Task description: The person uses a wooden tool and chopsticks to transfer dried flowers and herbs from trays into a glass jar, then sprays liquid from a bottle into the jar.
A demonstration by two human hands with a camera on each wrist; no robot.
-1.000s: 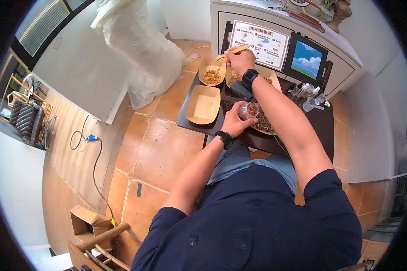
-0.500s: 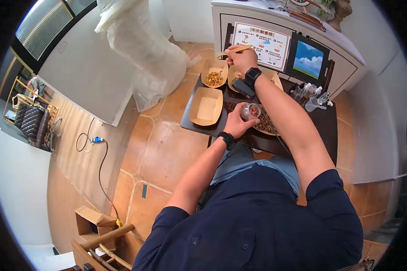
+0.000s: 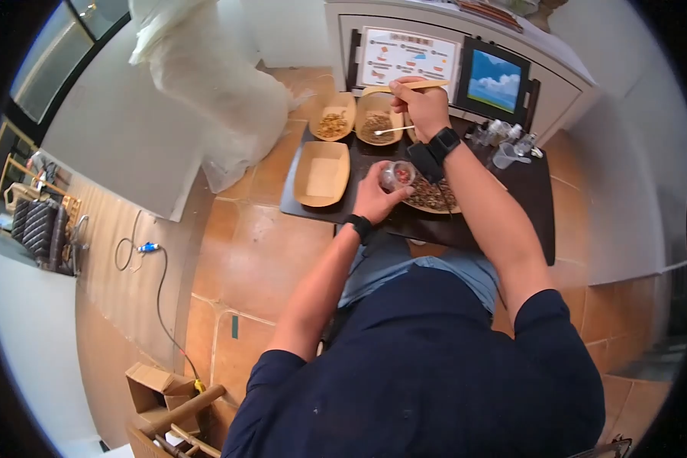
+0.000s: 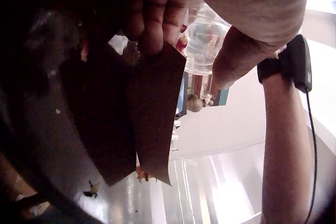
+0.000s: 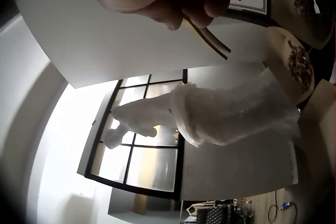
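My right hand (image 3: 426, 108) holds bamboo tongs (image 3: 433, 84) above the back trays in the head view. In the right wrist view the two prongs of the tongs (image 5: 210, 41) stand slightly apart with nothing between their tips. My left hand (image 3: 374, 198) grips a small clear plastic jar (image 3: 399, 174) with red bits inside, close to the table's front. Below the jar, a large tray of dark dried bits (image 3: 433, 197) is partly covered by the right arm. In the left wrist view the fingers and thumb curl round the jar (image 4: 205, 37).
A paper tray (image 3: 322, 174) holding nothing stands at the left. Behind it is a tray of yellowish dried pieces (image 3: 333, 124); beside that, a tray of brown bits (image 3: 375, 128) has a thin white stick in it. Bottles (image 3: 496, 131) and a measuring cup (image 3: 505, 157) stand right, before an instruction card (image 3: 408, 57).
My right hand and the tongs have moved right and back toward me, uncovering the tray with the white stick. My left hand still holds the jar. The head view has shifted.
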